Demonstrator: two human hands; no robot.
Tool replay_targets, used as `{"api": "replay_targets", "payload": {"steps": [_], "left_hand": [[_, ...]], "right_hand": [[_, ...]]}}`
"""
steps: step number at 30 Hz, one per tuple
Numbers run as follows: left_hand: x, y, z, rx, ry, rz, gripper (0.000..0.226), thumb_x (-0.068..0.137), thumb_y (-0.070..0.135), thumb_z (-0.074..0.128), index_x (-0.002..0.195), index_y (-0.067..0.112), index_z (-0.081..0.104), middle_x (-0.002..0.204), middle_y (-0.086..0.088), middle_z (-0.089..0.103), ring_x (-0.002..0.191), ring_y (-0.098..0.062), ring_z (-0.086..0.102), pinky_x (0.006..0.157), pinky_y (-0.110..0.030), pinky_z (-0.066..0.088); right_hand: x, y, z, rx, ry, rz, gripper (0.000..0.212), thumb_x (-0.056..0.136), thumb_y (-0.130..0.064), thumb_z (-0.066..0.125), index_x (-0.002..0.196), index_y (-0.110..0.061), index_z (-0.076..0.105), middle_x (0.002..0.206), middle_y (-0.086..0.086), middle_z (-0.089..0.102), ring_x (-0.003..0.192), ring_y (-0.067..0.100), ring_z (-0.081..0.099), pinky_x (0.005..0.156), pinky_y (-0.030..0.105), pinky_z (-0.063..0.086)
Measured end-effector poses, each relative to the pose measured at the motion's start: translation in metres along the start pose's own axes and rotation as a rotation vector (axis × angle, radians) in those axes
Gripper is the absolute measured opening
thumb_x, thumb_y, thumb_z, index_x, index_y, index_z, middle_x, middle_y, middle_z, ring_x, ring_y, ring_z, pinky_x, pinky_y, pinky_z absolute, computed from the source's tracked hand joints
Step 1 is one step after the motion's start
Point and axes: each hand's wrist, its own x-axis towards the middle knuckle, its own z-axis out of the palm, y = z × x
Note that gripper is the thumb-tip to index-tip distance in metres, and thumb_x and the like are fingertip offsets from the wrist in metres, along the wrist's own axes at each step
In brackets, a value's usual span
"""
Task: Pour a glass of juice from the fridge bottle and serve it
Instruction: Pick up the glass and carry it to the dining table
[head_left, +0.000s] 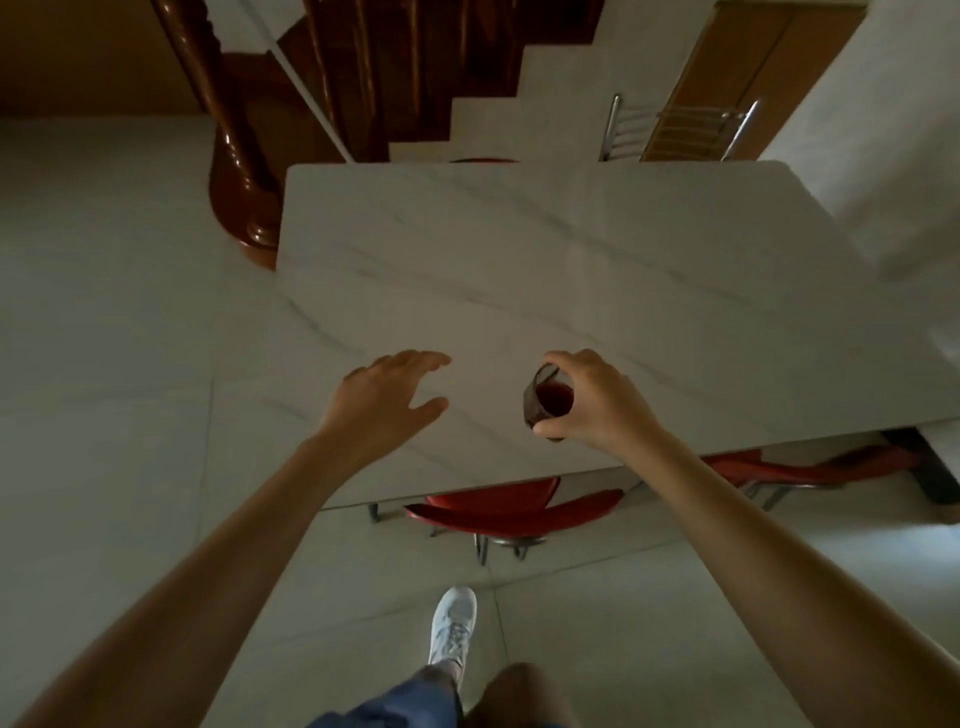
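Observation:
A small glass (546, 402) with dark red juice in it is gripped from the side by my right hand (597, 400), thumb in front and fingers curled over its rim. The glass hangs above the near part of the white marble table (545, 270); whether it touches the top I cannot tell. My left hand (387, 397) hovers over the table to the left of the glass, fingers spread and holding nothing. No juice bottle is in view.
Red chairs (514, 512) are tucked under the table's near edge. A metal-backed chair (675, 127) stands at the far side. A dark wooden staircase and newel post (244, 171) rise beyond the table's left corner. My white shoe (453, 629) steps on the tiled floor.

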Motion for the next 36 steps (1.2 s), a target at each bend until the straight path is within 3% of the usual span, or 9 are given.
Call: {"api": "replay_targets", "payload": {"steps": [6, 13, 26, 31, 36], "left_hand": [[0.039, -0.003, 0.039, -0.020, -0.016, -0.103, 0.044, 0.090, 0.042, 0.056, 0.132, 0.034, 0.046, 0.133, 0.012, 0.056, 0.115, -0.011, 0.056, 0.088, -0.033, 0.044], [0.064, 0.004, 0.072, -0.037, 0.003, -0.243, 0.044, 0.090, 0.043, 0.057, 0.132, 0.033, 0.047, 0.132, 0.011, 0.057, 0.113, -0.011, 0.057, 0.089, -0.035, 0.047], [0.093, 0.021, 0.087, -0.051, 0.017, -0.323, 0.045, 0.090, 0.045, 0.056, 0.132, 0.035, 0.046, 0.131, 0.012, 0.057, 0.112, -0.009, 0.057, 0.087, -0.034, 0.047], [0.095, 0.028, 0.087, -0.049, 0.010, -0.333, 0.045, 0.090, 0.045, 0.056, 0.133, 0.035, 0.044, 0.132, 0.013, 0.056, 0.113, -0.009, 0.056, 0.087, -0.033, 0.047], [0.089, 0.041, 0.078, -0.056, 0.027, -0.325, 0.045, 0.089, 0.045, 0.056, 0.132, 0.036, 0.045, 0.131, 0.013, 0.056, 0.113, -0.009, 0.056, 0.084, -0.032, 0.045]], "right_hand": [[0.057, 0.041, 0.028, 0.036, -0.071, 0.028, 0.083, 0.061, -0.039, 0.081, 0.132, -0.024, 0.041, 0.123, 0.008, 0.049, 0.106, 0.029, 0.057, 0.080, 0.036, 0.047], [0.107, 0.073, 0.048, 0.115, -0.042, 0.055, 0.078, 0.060, -0.035, 0.078, 0.129, -0.028, 0.043, 0.120, 0.006, 0.049, 0.103, 0.029, 0.056, 0.077, 0.033, 0.046], [0.142, 0.094, 0.049, 0.124, -0.079, 0.010, 0.080, 0.059, -0.035, 0.079, 0.130, -0.028, 0.043, 0.120, 0.007, 0.048, 0.102, 0.031, 0.056, 0.079, 0.038, 0.048], [0.140, 0.093, 0.052, -0.002, -0.123, -0.013, 0.088, 0.065, -0.042, 0.076, 0.137, -0.027, 0.027, 0.128, 0.009, 0.043, 0.104, 0.034, 0.055, 0.072, 0.036, 0.044], [0.135, 0.101, 0.034, 0.014, -0.285, 0.080, 0.116, 0.060, -0.055, 0.077, 0.146, -0.028, 0.005, 0.140, 0.012, 0.037, 0.122, 0.034, 0.044, 0.089, 0.044, 0.043]]}}
